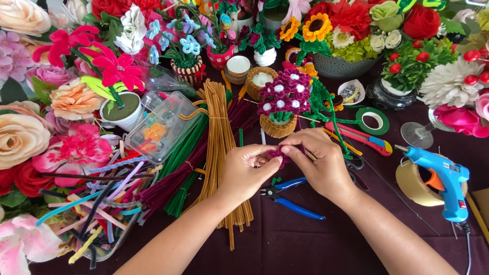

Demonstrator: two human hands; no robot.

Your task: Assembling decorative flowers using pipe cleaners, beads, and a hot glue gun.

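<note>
Both hands meet at table centre: the left hand point(248, 170) and right hand point(318, 163) are closed in a pinch on a small maroon pipe-cleaner piece point(279, 154); tight, short twists near the fingertips would shape it best. The blue pliers point(291, 196) lie at six o'clock, the potted maroon flowers point(282, 102) at twelve, the blue glue gun point(444, 181) at three, pipe-cleaner bundles point(214, 147) crowd at nine.

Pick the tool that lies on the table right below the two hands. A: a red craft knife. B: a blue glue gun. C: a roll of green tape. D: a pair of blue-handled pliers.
D: the blue-handled pliers lie on the dark tablecloth just under the left hand and right hand, which pinch a small purple pipe-cleaner piece; the glue gun stands off to the right.
</note>
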